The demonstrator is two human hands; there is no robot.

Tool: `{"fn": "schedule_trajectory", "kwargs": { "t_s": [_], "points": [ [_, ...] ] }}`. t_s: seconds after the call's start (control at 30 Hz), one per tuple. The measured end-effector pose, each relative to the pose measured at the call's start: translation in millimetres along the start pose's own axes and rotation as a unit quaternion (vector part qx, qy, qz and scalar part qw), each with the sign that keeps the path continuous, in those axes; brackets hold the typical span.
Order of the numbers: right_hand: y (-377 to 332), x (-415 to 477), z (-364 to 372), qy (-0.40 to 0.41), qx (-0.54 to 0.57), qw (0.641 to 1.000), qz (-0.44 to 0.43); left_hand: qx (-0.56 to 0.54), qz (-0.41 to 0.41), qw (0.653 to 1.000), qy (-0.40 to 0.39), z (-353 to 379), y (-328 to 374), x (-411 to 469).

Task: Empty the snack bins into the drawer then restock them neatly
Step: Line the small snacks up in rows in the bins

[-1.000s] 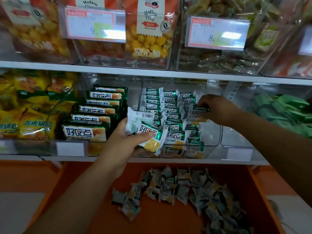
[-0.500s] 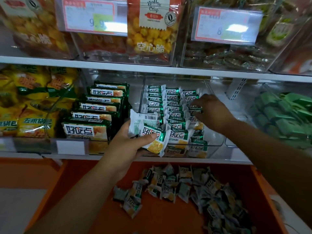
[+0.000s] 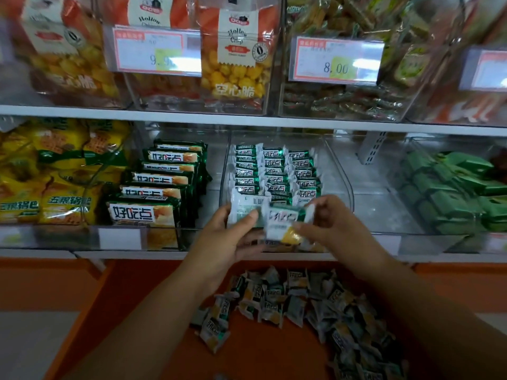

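A clear bin (image 3: 340, 171) on the middle shelf holds three neat rows of small green-and-white snack packets (image 3: 274, 174). In front of the bin, my left hand (image 3: 227, 237) grips a small stack of the same packets (image 3: 244, 207), thumb on top. My right hand (image 3: 329, 218) pinches one packet (image 3: 285, 223) beside that stack, close to my left thumb. Below, the open orange drawer (image 3: 131, 297) holds a loose pile of several packets (image 3: 301, 311).
Left of the clear bin stand larger green biscuit packs (image 3: 164, 185) in a row, then yellow bags (image 3: 41, 174). Green wrapped snacks (image 3: 452, 193) fill the bin at the right. The upper shelf (image 3: 247, 119) carries bins with price tags.
My right hand has drawn back from the right-hand row in the bin to my left hand and now pinches a packet from the stack. The left hand rose slightly.
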State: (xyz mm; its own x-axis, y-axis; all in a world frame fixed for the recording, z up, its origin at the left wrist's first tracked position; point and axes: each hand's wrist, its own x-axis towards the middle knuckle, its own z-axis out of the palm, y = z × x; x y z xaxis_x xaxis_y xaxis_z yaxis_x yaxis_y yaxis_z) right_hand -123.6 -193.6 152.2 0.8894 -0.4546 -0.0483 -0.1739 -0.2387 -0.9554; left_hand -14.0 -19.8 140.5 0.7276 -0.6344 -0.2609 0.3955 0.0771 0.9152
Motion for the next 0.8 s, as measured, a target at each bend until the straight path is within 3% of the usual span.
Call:
{"fn": "schedule_trajectory", "kwargs": {
  "t_s": [0.07,0.13,0.2,0.3,0.4,0.57,0.7,0.8],
  "points": [
    [-8.6,14.2,-26.3,0.012,-0.052,0.998,-0.024,0.009,0.002,1.0,0.012,-2.9,2.6,1.0],
    [-16.1,34.1,-52.2,0.045,-0.214,0.974,-0.06,0.026,0.01,0.999,0.027,-4.3,4.5,2.6],
    [-21.0,58.6,-69.7,0.054,-0.405,0.908,-0.091,0.036,0.008,0.999,0.03,-5.7,6.3,5.4],
    [-20.5,92.0,-71.0,-0.016,-0.551,0.83,-0.09,0.051,0.006,0.998,0.033,-7.3,7.0,10.0],
    [-11.6,113.6,-60.7,-0.099,-0.603,0.788,-0.074,0.064,0.009,0.997,0.043,-11.1,5.6,13.6],
    [3.6,129.9,-53.2,-0.152,-0.662,0.731,-0.056,0.097,0.002,0.994,0.051,-17.6,2.9,16.3],
    [10.8,129.4,-51.7,-0.116,-0.63,0.763,-0.091,0.109,-0.003,0.993,0.045,-20.0,1.3,18.8],
    [15.9,129.0,-48.5,-0.096,-0.652,0.747,-0.084,0.112,-0.003,0.993,0.041,-17.3,1.7,18.2]
  ]
}}
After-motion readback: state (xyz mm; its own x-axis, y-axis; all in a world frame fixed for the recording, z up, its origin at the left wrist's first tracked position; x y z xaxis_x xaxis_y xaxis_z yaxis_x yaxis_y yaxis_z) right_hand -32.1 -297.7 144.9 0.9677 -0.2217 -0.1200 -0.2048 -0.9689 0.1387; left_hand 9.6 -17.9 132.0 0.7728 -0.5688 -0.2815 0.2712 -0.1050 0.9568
